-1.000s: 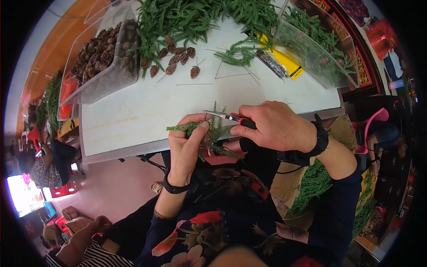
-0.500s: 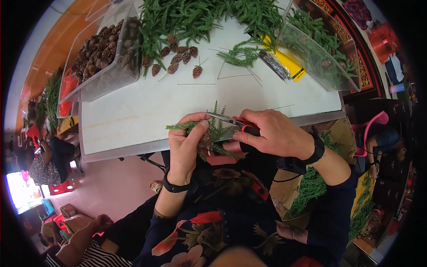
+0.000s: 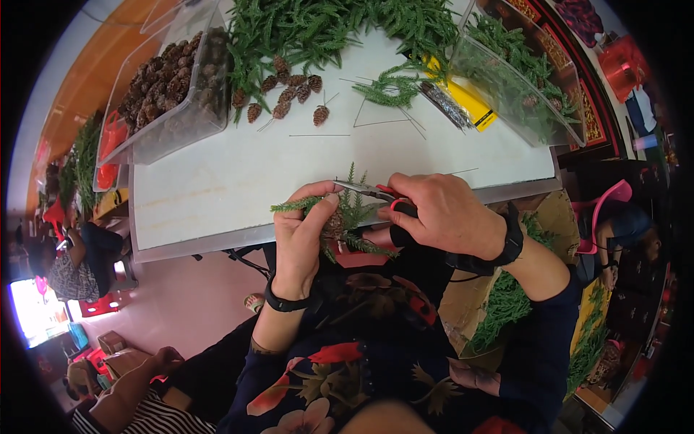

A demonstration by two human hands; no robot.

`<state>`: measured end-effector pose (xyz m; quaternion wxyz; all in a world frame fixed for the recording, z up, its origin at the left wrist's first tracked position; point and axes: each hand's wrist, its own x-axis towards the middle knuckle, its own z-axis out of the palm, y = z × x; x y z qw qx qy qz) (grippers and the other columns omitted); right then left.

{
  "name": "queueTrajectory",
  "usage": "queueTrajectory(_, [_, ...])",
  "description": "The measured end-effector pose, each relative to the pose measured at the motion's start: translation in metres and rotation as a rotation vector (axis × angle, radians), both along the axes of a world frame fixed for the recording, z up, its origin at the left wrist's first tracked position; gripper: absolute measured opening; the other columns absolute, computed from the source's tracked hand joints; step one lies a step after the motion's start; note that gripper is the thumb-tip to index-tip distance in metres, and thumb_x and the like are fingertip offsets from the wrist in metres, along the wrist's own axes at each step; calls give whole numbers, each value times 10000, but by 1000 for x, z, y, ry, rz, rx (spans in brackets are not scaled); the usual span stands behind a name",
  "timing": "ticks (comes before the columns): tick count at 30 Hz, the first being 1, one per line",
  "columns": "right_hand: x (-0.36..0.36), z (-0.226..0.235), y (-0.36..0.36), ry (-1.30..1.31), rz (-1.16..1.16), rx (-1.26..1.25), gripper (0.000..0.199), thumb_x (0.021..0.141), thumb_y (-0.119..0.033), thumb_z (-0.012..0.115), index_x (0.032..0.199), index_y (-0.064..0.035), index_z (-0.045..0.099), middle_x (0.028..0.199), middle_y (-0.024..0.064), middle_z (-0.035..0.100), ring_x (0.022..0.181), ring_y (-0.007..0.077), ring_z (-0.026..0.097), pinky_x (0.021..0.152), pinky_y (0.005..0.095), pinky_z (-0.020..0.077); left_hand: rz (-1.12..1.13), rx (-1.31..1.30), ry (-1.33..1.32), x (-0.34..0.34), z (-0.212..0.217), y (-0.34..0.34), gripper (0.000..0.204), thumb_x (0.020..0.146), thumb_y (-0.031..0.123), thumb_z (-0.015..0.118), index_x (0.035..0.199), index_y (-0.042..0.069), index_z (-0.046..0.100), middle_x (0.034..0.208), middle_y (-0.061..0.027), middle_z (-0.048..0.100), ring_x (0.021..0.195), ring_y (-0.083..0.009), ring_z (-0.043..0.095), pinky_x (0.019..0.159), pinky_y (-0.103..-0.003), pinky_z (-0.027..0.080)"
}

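Between its thumb and fingers my left hand (image 3: 300,231) pinches a green artificial pine sprig (image 3: 352,205) with a brown pine cone (image 3: 334,224) among its needles. My right hand (image 3: 450,217) is wrapped round the red and black handles of long-nose pliers (image 3: 365,189). The pliers' jaws reach left over the top of the sprig, their tip by my left index finger. What the tip grips is too small to make out. Both hands are at the table's near edge.
On the white table (image 3: 217,195) lie loose pine cones (image 3: 287,94), thin wires (image 3: 318,135) and a yellow packet (image 3: 470,105). Clear bins of cones (image 3: 163,87) and greenery (image 3: 517,65) flank a green pile (image 3: 303,36). A cardboard box (image 3: 463,311) stands below right; another person (image 3: 76,267) sits left.
My right hand has shifted slightly up and left, and the pliers' handles have tilted a little. My left hand keeps its hold on the sprig almost unmoved.
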<state>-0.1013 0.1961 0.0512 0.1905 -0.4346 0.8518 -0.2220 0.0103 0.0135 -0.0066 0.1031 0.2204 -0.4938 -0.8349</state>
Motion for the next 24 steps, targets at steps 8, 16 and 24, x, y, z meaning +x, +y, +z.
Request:
queueTrajectory(8, [5,-6,-8,648,-13,50,239,806,-222,681,971,-82,580,779,73,523,620,260,561,525,344,456,-50,239,-92,-3,-4,-6,161,909,59,569,1019,-34,641,866,-69,672,715,-106,620,687,-222,496])
queueTrajectory(16, [9,11,-19,1291,53,190,229,800,-165,634,1011,-94,583,787,39,464,594,175,451,500,311,405,-2,285,-45,-5,-2,-3,139,905,40,566,1009,-28,631,848,-64,668,710,-107,614,684,-227,487])
queueTrajectory(24, [-7,26,0,38,39,10,295,859,-196,645,1091,-27,579,864,146,587,751,302,592,642,396,457,1,-46,49,1,0,-5,110,926,13,555,1009,-6,625,810,-17,633,695,-50,562,639,-187,453])
